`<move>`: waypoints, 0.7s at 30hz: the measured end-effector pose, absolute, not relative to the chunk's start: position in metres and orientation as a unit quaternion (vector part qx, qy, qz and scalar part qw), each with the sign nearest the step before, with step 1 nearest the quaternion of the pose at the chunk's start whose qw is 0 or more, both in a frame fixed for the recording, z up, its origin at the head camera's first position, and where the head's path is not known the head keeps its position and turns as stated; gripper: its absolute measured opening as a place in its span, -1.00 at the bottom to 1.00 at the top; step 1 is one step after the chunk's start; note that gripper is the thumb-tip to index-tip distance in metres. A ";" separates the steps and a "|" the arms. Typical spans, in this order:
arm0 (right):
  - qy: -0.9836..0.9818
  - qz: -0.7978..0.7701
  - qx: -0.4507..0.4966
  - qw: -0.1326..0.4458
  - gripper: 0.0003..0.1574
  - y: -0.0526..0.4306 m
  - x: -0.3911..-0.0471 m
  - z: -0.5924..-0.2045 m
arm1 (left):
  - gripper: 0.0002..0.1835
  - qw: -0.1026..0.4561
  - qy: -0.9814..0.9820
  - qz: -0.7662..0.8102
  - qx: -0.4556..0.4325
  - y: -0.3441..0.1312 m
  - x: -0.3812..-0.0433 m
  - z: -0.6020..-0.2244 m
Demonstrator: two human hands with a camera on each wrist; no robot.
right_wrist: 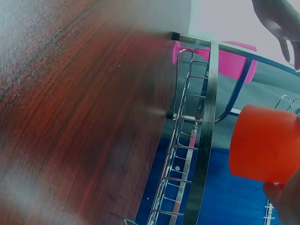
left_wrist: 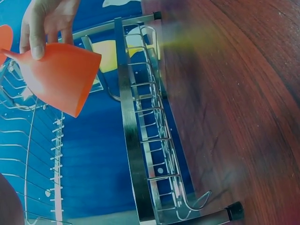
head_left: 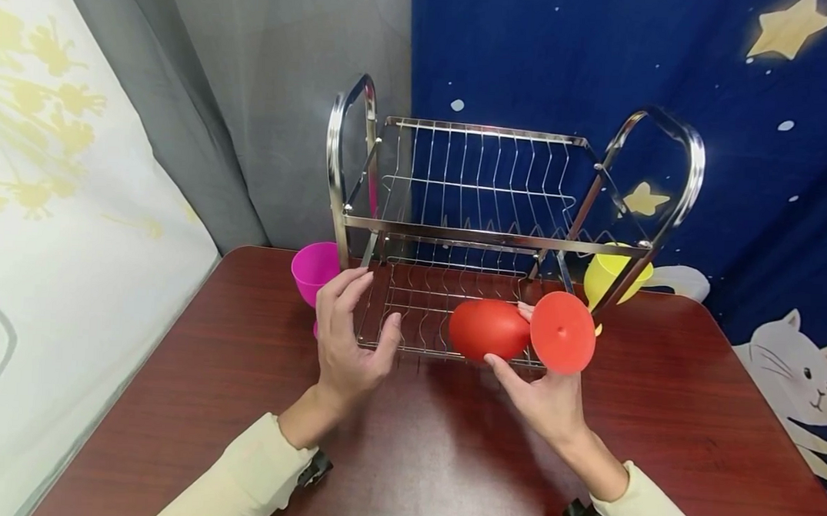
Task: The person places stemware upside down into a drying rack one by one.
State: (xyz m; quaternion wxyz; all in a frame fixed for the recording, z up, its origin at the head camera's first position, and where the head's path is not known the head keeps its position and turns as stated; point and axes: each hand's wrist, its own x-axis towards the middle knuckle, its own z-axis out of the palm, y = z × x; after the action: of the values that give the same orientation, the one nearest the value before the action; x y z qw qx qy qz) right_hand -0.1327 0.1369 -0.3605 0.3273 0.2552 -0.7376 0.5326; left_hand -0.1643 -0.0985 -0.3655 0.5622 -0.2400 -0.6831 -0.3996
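Observation:
My right hand (head_left: 553, 403) holds a red plastic goblet (head_left: 486, 330) on its side, the bowl toward the left and the round foot toward the right. In the left wrist view, fingers and thumb pinch the goblet (left_wrist: 61, 75) where the bowl narrows to the stem. The goblet is in front of the lower tier of a two-tier metal dish rack (head_left: 484, 236). To the left, my left hand (head_left: 350, 340) is raised with fingers spread and nothing in it, overlapping the rack's left front. The right wrist view shows the goblet's bowl (right_wrist: 262, 145) apart from that hand.
A magenta goblet (head_left: 313, 273) stands at the rack's left side, partly hidden by my left hand. Behind the right upright is a yellow goblet (head_left: 603, 274). The rack rests on a dark red wooden table (head_left: 192, 402), with grey and blue curtains (head_left: 519, 55) behind.

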 end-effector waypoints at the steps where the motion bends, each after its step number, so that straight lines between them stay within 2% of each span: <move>1: -0.739 0.530 0.254 0.328 -0.04 0.137 -0.133 -0.360 | -0.45 0.566 -0.681 -0.400 -0.237 -0.098 -0.164 -0.365; 14: -0.743 0.508 0.259 0.350 -0.05 0.137 -0.133 -0.358 | -0.42 0.599 -0.653 -0.414 -0.207 -0.098 -0.168 -0.363; 21: -0.743 0.502 0.257 0.361 -0.05 0.138 -0.134 -0.358 | -0.33 0.581 -0.664 -0.435 -0.178 -0.102 -0.167 -0.365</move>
State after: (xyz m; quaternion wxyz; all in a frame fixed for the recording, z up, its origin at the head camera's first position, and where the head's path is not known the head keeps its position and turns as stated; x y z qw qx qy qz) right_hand -0.1341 0.1381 -0.3585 0.3609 0.2566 -0.7427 0.5024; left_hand -0.1675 -0.1015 -0.3645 0.5810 -0.1785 -0.6641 -0.4355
